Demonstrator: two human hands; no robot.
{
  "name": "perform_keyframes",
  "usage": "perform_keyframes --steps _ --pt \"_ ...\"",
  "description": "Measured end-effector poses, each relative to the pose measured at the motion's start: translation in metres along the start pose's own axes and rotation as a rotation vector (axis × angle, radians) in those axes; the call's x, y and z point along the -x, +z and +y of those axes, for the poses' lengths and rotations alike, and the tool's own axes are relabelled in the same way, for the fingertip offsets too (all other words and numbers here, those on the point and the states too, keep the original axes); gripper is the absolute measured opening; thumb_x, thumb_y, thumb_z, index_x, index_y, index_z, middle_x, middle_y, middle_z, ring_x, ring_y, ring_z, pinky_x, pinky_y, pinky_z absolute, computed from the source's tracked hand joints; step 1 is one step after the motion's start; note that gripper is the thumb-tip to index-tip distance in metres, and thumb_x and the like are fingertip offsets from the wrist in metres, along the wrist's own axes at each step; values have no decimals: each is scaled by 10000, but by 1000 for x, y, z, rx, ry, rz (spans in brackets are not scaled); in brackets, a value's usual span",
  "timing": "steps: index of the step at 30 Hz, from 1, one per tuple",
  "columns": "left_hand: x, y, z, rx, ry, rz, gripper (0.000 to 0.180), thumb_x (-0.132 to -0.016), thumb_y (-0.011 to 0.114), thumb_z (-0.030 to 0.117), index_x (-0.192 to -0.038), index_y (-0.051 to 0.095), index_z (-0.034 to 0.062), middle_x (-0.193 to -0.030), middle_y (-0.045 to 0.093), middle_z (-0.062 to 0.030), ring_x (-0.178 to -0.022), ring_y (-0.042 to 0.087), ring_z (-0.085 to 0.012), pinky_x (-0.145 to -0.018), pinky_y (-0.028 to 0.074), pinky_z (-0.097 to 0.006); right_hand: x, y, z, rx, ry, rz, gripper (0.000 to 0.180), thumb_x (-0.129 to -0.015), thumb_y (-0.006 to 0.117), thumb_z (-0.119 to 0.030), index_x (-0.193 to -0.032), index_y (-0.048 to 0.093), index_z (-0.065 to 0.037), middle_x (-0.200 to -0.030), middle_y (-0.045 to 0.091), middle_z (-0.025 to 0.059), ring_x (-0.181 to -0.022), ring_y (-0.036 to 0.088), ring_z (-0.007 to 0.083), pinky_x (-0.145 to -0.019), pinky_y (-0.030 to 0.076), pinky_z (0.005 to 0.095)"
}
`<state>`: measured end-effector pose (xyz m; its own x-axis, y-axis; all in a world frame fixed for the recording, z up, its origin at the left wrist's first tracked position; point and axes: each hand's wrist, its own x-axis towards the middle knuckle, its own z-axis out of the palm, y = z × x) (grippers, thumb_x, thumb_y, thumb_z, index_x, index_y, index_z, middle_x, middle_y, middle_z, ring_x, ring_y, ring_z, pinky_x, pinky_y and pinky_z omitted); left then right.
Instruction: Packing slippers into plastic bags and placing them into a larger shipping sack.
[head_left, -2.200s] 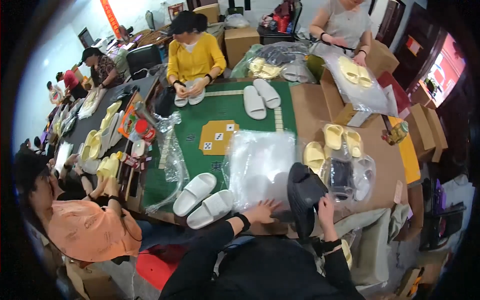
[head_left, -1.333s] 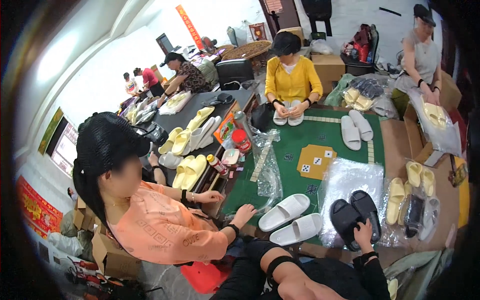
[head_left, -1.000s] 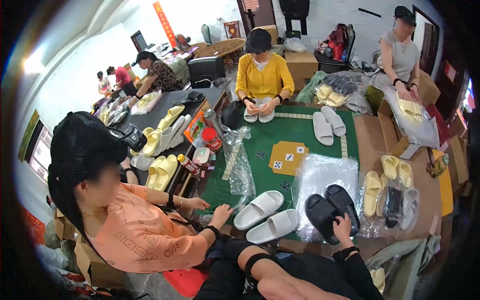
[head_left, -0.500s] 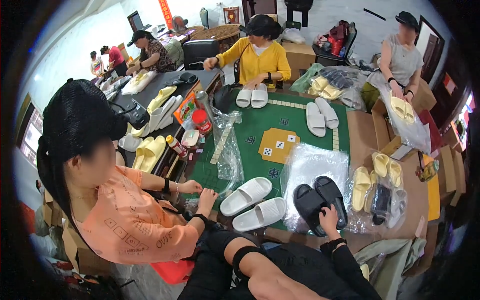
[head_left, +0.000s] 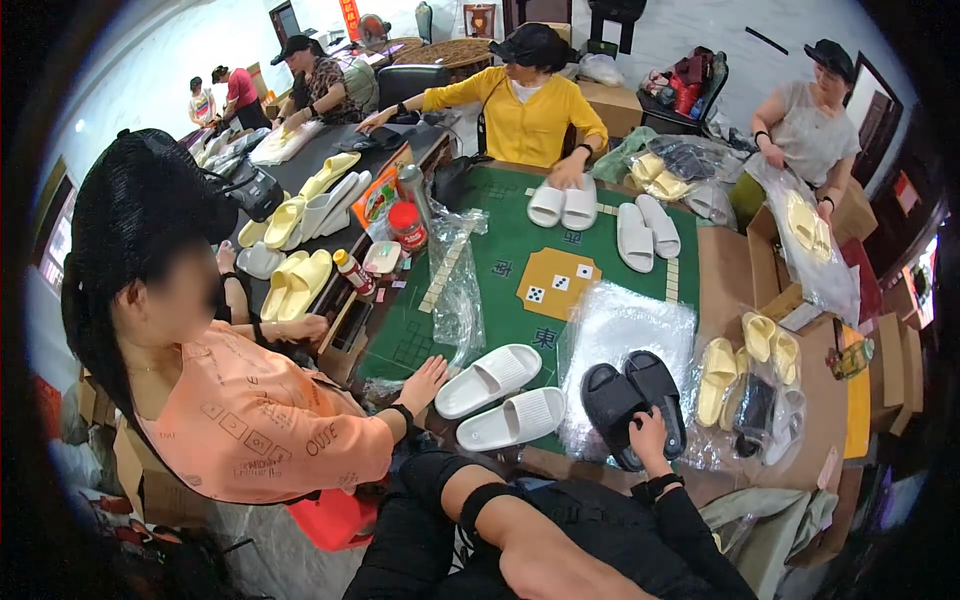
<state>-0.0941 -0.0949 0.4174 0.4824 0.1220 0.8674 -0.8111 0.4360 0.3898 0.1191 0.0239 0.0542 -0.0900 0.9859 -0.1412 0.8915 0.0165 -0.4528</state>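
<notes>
My right hand (head_left: 648,436) has its fingers closed on the inner edges of a pair of black slippers (head_left: 618,398), near the heels. The slippers lie on a stack of clear plastic bags (head_left: 625,325) at the near right of the green table mat. To the left of them is a pair of white slippers (head_left: 505,400); a neighbour's hand (head_left: 427,380) rests flat beside them. My left hand does not show. Bare skin with a dark band crosses the lower middle, over dark clothing.
Bagged slippers (head_left: 718,385) lie at the right. More white slippers (head_left: 635,238) and a red-lidded jar (head_left: 407,225) stand farther off. A person in orange (head_left: 270,420) sits close on my left. Across the table a person in yellow (head_left: 535,120) touches white slippers.
The person in orange has drawn one hand back left. The person in yellow has shifted white slippers rightward and reached toward the dark table. My right hand stays at the black slippers.
</notes>
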Motion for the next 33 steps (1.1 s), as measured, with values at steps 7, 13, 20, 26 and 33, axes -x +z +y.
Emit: perform_keyframes --steps 7,13,20,26,33 --pt "-4 -5 2 -44 -10 -55 539 -966 170 323 -1235 400 -84 -1188 458 -241 -989 459 -329 -868 333 -383 -2 2 5 21 25 -47 260 -784 574 -219 -998 616 -77 -1319 360 198 -1170 376 377 -953 322 480" --pt "-6 7 3 4 -50 -10 564 -962 162 323 -1138 485 -104 -1124 492 -235 -980 469 -317 -861 336 -393 -5 2 4 28 36 -70 282 -788 565 -226 -1024 607 -76 -1325 351 199 -1174 372 375 -963 303 500" --pt "1 -1 -4 -169 160 -83 542 -963 167 312 -1156 477 -89 -1127 489 -230 -974 475 -318 -866 334 -399 -8 8 0 50 28 -93 298 -794 555 -233 -1027 602 -53 -1323 348 203 -1177 363 383 -963 298 505" --pt "2 26 2 -198 228 206 561 -963 164 335 -1137 481 -94 -1136 473 -217 -992 467 -299 -856 343 -376 -8 6 2 81 16 -6 259 -741 590 -213 -953 634 -72 -1265 412 211 -1088 441 388 -909 370 466" --pt "19 16 18 -353 219 -68 591 -961 169 371 -1155 474 -97 -1173 454 -231 -1020 459 -311 -864 354 -389 -10 4 11 171 -27 -83 287 -729 596 -195 -973 629 -47 -1259 420 224 -1092 439 393 -913 371 467"
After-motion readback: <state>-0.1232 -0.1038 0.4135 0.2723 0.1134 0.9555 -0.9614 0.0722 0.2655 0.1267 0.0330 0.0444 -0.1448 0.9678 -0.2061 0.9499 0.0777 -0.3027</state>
